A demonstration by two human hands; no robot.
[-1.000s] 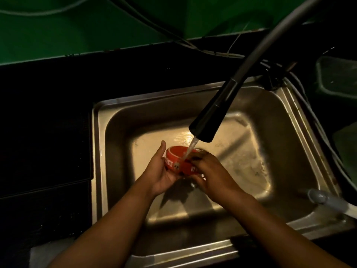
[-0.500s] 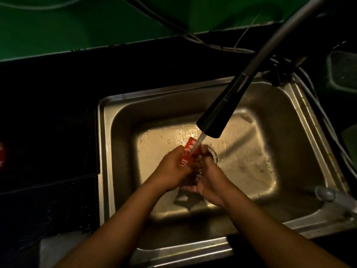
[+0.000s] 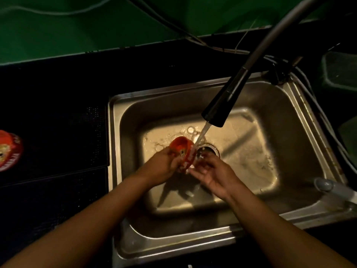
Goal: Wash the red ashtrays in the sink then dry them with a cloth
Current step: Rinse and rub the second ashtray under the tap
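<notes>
L hand grips a red ashtray w/ fingers curled round its near side, holding it tilted on edge over the sink basin, just left of the drain. The ashtray's round face w/ a small printed figure points up and toward the camera. R hand lies loose, palm up, fingers spread and holding nothing; its fingertips touch the ashtray's lower right edge. Water stream runs from the black spray head of the faucet, hits the ashtray's right rim and splashes white over both hands' fingers. Basin floor is wet, w/ bubbles behind the ashtray.

A 2nd red ashtray w/ printed lettering sits on the dark tabletop at the far left edge of view, well apart from the sink and partly cut off. A grey pipe sits at the sink's right rim. Green wall behind, w/ cables across it.
</notes>
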